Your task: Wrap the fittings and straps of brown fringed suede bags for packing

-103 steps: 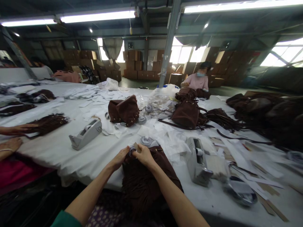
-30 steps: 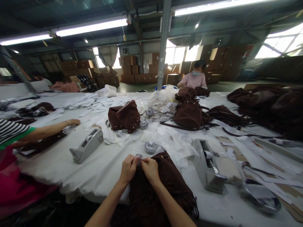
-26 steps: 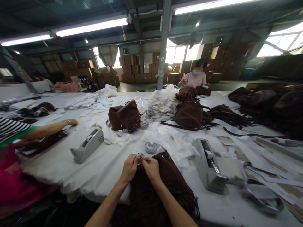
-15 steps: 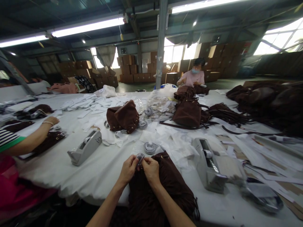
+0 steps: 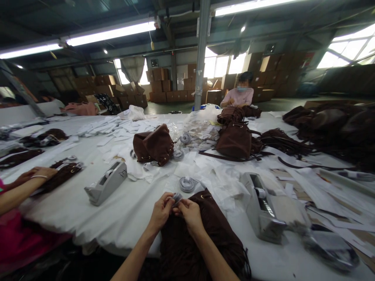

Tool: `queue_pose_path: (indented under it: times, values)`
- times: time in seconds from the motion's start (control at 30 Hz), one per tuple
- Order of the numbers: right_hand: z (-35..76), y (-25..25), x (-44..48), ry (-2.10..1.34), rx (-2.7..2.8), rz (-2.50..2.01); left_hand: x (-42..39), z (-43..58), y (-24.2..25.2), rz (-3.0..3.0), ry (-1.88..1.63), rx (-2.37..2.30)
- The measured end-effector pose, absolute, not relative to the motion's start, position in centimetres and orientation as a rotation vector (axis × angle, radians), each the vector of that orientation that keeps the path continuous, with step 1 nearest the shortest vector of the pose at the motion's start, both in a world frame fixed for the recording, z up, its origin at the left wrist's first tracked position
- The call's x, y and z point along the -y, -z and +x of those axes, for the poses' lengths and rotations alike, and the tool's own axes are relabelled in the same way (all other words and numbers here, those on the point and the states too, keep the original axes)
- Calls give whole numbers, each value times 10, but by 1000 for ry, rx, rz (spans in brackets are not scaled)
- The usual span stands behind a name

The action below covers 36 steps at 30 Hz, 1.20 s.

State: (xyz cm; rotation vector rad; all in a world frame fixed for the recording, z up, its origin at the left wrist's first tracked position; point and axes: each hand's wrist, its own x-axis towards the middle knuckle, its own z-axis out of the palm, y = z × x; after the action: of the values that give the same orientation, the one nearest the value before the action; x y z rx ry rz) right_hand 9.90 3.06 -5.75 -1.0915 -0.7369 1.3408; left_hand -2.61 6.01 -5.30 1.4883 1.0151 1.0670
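Note:
My left hand (image 5: 161,210) and my right hand (image 5: 191,214) meet over a dark brown fringed bag (image 5: 218,226) at the table's near edge. Between them, both sets of fingers pinch a small grey strip (image 5: 177,198), bent or rolled over; its exact kind is unclear. A flat coil of similar grey strip (image 5: 187,184) lies just beyond the fingers, by the bag's top. One gold-coloured eyelet shows on the bag near my right hand. The lower part of the bag is partly covered by my right forearm.
Grey tape dispensers stand left (image 5: 107,183) and right (image 5: 262,207) of my hands. Brown bags (image 5: 154,144) and white paper (image 5: 205,175) lie beyond. A co-worker's hands (image 5: 43,173) are at left on another brown bag; another person (image 5: 238,93) sits across the table.
My fingers have shifted on the grey strip, which now looks more curled; the right-hand fingers are more spread. The left co-worker's arm has drawn back toward the left and lower.

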Motion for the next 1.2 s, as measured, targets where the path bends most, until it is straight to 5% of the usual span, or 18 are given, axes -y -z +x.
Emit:
queue_pose_path:
  times: [0.27,0.67,0.97,1.2]
  values:
    - [100,60,-32,-1341,768,-1089,-64,-26,50,1489,-1030,-1004]
    - [104,48,-26,-1787,598,-764,-61,-23,41,1416,-1035,-986]
    - [92,64,-30,-1579,697,-877,-60,-14,43,1492,-1157,-1203]
    - [93,62,-22,-1075,933,-1315,-58,-11,40,1496,-1109,-1209]
